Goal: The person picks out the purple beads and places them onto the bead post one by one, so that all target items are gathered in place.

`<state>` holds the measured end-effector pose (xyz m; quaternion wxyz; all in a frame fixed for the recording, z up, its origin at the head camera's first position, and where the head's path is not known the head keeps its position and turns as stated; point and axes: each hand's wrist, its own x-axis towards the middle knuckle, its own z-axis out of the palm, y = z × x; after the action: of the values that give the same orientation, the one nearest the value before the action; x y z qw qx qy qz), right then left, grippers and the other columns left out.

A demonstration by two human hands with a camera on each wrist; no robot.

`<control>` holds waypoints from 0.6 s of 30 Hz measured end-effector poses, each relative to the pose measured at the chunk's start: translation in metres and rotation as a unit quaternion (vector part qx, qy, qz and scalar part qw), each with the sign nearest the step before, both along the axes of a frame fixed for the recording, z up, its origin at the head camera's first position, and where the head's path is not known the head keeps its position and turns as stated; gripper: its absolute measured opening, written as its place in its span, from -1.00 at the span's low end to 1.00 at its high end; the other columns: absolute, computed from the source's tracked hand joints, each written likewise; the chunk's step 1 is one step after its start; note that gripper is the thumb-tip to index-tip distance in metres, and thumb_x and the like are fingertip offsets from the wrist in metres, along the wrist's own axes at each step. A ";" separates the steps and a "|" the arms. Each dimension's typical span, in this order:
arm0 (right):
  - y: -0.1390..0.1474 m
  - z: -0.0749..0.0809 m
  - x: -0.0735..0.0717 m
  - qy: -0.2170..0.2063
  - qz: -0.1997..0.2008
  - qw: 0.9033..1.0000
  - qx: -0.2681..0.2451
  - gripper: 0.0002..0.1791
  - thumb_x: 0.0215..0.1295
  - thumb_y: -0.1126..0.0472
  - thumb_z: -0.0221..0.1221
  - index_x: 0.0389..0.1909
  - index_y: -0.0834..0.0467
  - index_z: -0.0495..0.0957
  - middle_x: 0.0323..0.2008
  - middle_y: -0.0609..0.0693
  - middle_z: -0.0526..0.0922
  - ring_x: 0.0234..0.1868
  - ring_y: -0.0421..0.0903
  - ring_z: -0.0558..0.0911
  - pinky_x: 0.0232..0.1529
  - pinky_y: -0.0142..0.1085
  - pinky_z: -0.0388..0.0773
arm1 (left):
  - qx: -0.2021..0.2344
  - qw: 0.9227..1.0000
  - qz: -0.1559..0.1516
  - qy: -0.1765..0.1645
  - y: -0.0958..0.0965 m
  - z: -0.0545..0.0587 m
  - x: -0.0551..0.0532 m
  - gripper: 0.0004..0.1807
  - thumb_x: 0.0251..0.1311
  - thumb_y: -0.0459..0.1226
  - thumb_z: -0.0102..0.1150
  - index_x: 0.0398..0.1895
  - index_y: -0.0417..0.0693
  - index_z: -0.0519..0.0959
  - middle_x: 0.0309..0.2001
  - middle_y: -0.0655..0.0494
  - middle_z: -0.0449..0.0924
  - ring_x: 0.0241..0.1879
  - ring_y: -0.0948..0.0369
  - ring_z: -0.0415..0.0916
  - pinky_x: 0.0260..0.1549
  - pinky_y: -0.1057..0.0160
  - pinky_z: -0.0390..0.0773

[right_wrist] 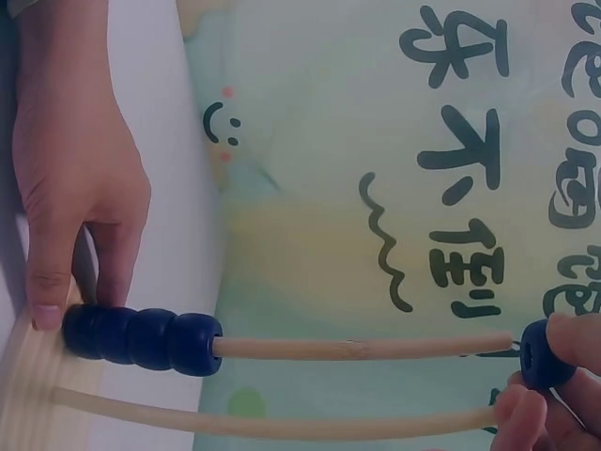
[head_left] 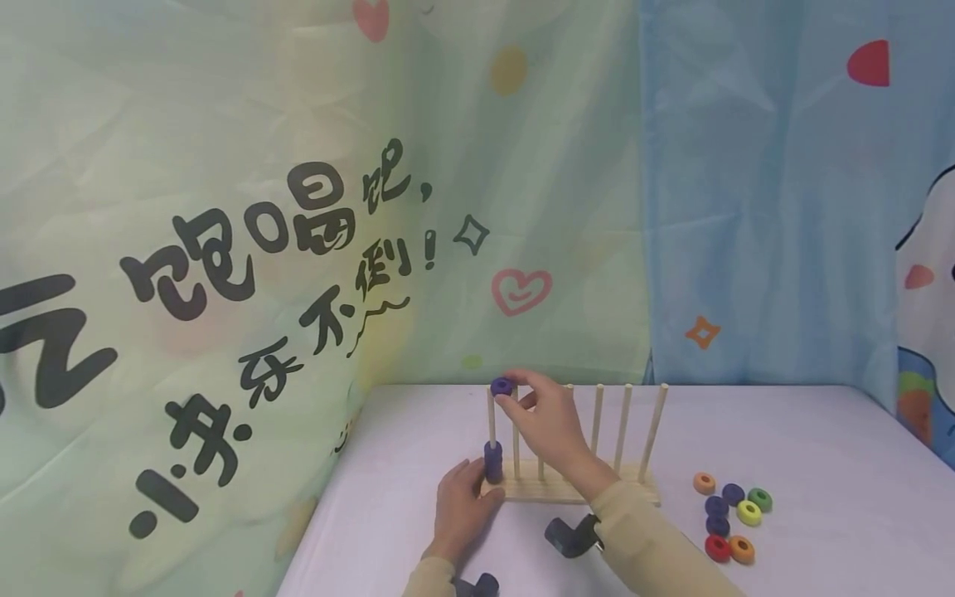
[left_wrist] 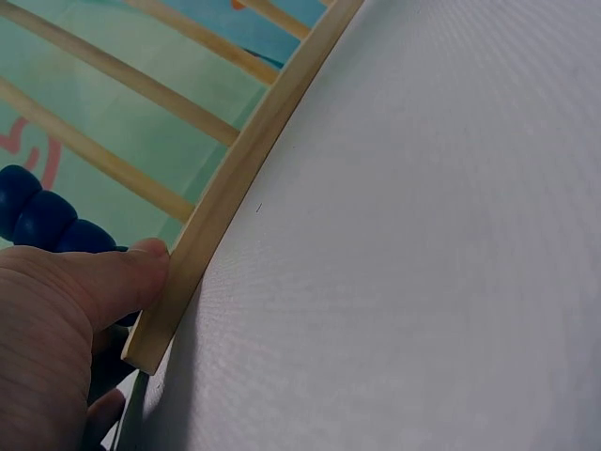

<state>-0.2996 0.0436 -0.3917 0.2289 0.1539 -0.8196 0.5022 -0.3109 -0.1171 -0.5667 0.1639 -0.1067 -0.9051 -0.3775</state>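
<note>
While the right hand pinches a single dark blue bead between thumb and fingertips, the left hand grips the left end of a wooden base, its thumb against the wood and its other fingers partly hidden. The held bead is at the tip of the leftmost peg; whether the peg has entered its hole cannot be determined. Low on that same peg, close to the left hand, sits a stack of what appear to be four beads of like colour.

The base stands on a white desk, apart from the back edge and nearer the left edge than the right. Obstructions noted: the right hand and forearm cross in front of the middle pegs and hide parts of them in the head view. A black wrist device on the right arm juts out before the base; a second black device shows at the left wrist.

Between the base's right end and the desk's right edge lie eight loose beads: an orange bead, three blue beads, a green bead, a yellow bead, and, nearest the front edge, a red bead beside a second orange bead.

Beyond the back edge hang a pale green curtain and a blue curtain; black printed characters run past the desk's left edge.
</note>
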 end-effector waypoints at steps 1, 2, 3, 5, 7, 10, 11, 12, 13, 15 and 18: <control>-0.001 0.000 -0.001 -0.001 0.001 1.000 -0.003 -0.64 0.21 0.19 0.34 0.04 0.10 0.62 -0.04 0.00 0.71 -0.43 -0.21 0.63 -0.54 -0.40 0.55 | 0.001 1.000 0.000 -0.004 0.000 0.001 0.000 -0.47 0.05 -0.15 0.36 0.15 -0.01 0.58 0.10 0.03 0.64 0.26 -0.10 0.40 0.30 -0.24 0.23; -0.001 0.000 -0.002 -0.002 0.001 1.000 -0.006 -0.64 0.21 0.19 0.34 0.04 0.11 0.62 -0.05 0.01 0.71 -0.43 -0.20 0.63 -0.55 -0.40 0.54 | 0.001 1.000 0.000 -0.008 0.000 0.001 0.000 -0.47 0.05 -0.14 0.36 0.15 0.00 0.58 0.10 0.04 0.64 0.27 -0.10 0.40 0.31 -0.24 0.22; -0.002 0.000 -0.003 -0.003 0.001 1.000 -0.009 -0.64 0.21 0.18 0.34 0.04 0.10 0.62 -0.06 0.02 0.72 -0.44 -0.20 0.64 -0.55 -0.39 0.54 | 0.001 1.000 0.001 -0.014 0.001 0.002 0.000 -0.47 0.06 -0.14 0.36 0.16 0.02 0.57 0.11 0.05 0.63 0.28 -0.08 0.39 0.32 -0.23 0.21; -0.004 -0.001 -0.005 -0.005 0.002 1.000 -0.015 -0.64 0.21 0.18 0.34 0.05 0.09 0.62 -0.07 0.03 0.72 -0.45 -0.21 0.64 -0.57 -0.39 0.54 | 0.001 1.000 0.003 -0.020 0.001 0.002 0.000 -0.47 0.07 -0.13 0.36 0.17 0.03 0.57 0.12 0.06 0.63 0.29 -0.07 0.38 0.32 -0.23 0.20; -0.005 -0.001 -0.008 -0.006 0.004 1.000 -0.021 -0.63 0.21 0.18 0.34 0.05 0.09 0.62 -0.09 0.04 0.73 -0.46 -0.21 0.65 -0.58 -0.39 0.54 | 0.001 1.000 0.005 -0.024 0.001 0.001 0.000 -0.47 0.07 -0.12 0.36 0.17 0.04 0.57 0.12 0.07 0.63 0.29 -0.07 0.37 0.32 -0.24 0.19; -0.007 -0.003 -0.010 -0.009 0.007 1.000 -0.027 -0.63 0.21 0.19 0.34 0.05 0.09 0.62 -0.11 0.05 0.73 -0.48 -0.23 0.65 -0.58 -0.40 0.53 | 0.001 1.000 0.003 -0.027 0.000 0.001 -0.001 -0.46 0.07 -0.11 0.35 0.17 0.05 0.57 0.13 0.08 0.62 0.29 -0.06 0.37 0.32 -0.24 0.19; -0.008 -0.003 -0.011 -0.010 0.008 1.000 -0.028 -0.63 0.21 0.20 0.34 0.05 0.11 0.62 -0.11 0.05 0.74 -0.49 -0.23 0.64 -0.58 -0.41 0.51 | 0.001 1.000 0.002 -0.027 0.000 0.000 -0.001 -0.46 0.07 -0.11 0.35 0.17 0.05 0.57 0.13 0.08 0.62 0.30 -0.06 0.36 0.32 -0.24 0.19; -0.008 -0.003 -0.011 -0.011 0.007 1.000 -0.027 -0.63 0.21 0.19 0.34 0.05 0.10 0.62 -0.11 0.03 0.74 -0.50 -0.23 0.63 -0.58 -0.41 0.50 | 0.001 1.000 0.001 -0.026 0.000 0.000 -0.001 -0.46 0.07 -0.12 0.35 0.17 0.05 0.57 0.13 0.08 0.62 0.29 -0.07 0.36 0.32 -0.24 0.19; -0.009 -0.002 -0.012 -0.011 0.007 1.000 -0.026 -0.64 0.21 0.19 0.33 0.05 0.10 0.62 -0.11 0.03 0.74 -0.51 -0.24 0.62 -0.56 -0.42 0.50 | 0.002 1.000 0.000 -0.024 0.000 0.000 -0.001 -0.47 0.07 -0.12 0.35 0.17 0.04 0.57 0.12 0.08 0.63 0.29 -0.07 0.37 0.32 -0.24 0.19; -0.010 -0.001 -0.012 -0.011 0.009 1.000 -0.022 -0.65 0.22 0.19 0.33 0.04 0.10 0.63 -0.11 0.01 0.74 -0.54 -0.23 0.59 -0.59 -0.42 0.45 | 0.001 1.000 -0.001 -0.022 0.000 0.000 -0.001 -0.48 0.07 -0.12 0.34 0.17 0.05 0.57 0.12 0.08 0.63 0.29 -0.06 0.37 0.32 -0.23 0.19; -0.012 0.001 -0.013 -0.012 0.006 1.000 -0.010 -0.65 0.22 0.18 0.33 0.04 0.09 0.63 -0.11 -0.02 0.74 -0.60 -0.23 0.51 -0.65 -0.43 0.36 | -0.002 1.000 -0.001 -0.019 0.000 0.000 -0.002 -0.48 0.08 -0.11 0.34 0.16 0.07 0.58 0.11 0.10 0.63 0.29 -0.05 0.37 0.32 -0.23 0.20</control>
<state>-0.3126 0.0313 -0.3911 0.2177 0.1505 -0.8163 0.5134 -0.3128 -0.1172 -0.5672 0.1457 -0.1007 -0.9088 -0.3778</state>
